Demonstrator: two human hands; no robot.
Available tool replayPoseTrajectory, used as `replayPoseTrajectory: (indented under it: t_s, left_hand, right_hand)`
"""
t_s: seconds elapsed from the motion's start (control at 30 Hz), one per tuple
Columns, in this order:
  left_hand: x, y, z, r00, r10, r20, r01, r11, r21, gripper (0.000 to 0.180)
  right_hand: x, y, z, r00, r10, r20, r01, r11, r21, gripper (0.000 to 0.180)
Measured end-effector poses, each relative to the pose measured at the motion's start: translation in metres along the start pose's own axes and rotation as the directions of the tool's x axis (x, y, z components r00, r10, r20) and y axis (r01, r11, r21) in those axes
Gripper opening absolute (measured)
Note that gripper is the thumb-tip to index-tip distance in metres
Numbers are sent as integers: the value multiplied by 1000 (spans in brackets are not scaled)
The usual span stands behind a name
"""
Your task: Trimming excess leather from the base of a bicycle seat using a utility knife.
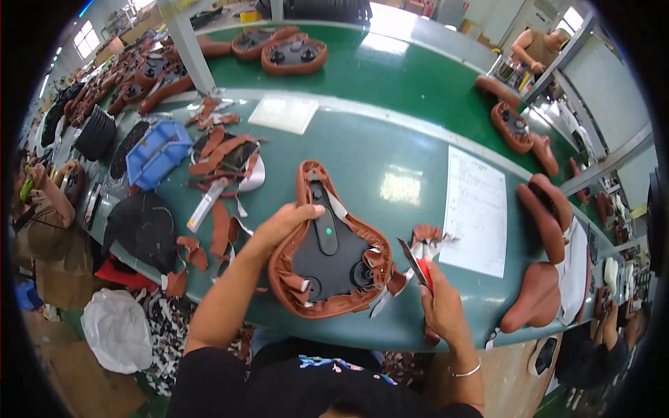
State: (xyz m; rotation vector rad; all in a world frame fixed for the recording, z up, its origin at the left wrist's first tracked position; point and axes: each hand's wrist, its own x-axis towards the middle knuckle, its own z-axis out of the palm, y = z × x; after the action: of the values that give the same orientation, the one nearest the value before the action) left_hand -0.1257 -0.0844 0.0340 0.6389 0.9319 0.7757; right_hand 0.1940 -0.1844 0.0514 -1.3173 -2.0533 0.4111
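Note:
A bicycle saddle (300,261) lies upside down in front of me, its black base showing inside a gathered brown cover. My left hand (284,223) is closed around the narrow nose of the saddle, thumb over the rim. My right hand (443,305) grips a red-handled utility knife (415,265), its blade pointing up and left, a little to the right of the saddle's wide end. A loose flap of trimmed cover (399,281) hangs at that edge. Brown and white scraps (426,240) lie just beyond the knife.
A printed sheet (477,209) lies right of the saddle, with brown saddles (533,296) farther right. Leftward are cover scraps (219,226), a blue tray (159,155) and a black cap (143,233). More saddles (294,56) rest across a metal-edged divider. Co-workers sit left and right.

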Motion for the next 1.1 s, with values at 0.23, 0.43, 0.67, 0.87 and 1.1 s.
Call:
replayPoseTrajectory:
  t_s: [0.23, 0.43, 0.67, 0.87, 1.1]
  left_hand:
    - [-5, 28, 27, 992, 127, -4, -107, 851, 514, 39]
    - [-17, 32, 25, 990, 142, -17, -105, 805, 584, 30]
    - [-60, -14, 19, 905, 232, -356, -102, 933, 346, 33]
    - [-83, -28, 31, 899, 241, -364, -158, 957, 243, 34]
    - [-100, -70, 4, 467, 841, -274, -39, 328, 944, 65]
  right_hand:
    - [36, -11, -14, 902, -161, 400, 272, 933, -237, 62]
    - [-22, -21, 13, 903, 126, 411, 18, 944, -329, 72]
    - [-70, -91, 38, 917, 351, 188, -336, 936, -107, 64]
    - [-8, -61, 37, 959, 279, -41, -263, 938, 225, 55]
    - [36, -19, 6, 814, 580, 18, -465, 634, 618, 56]
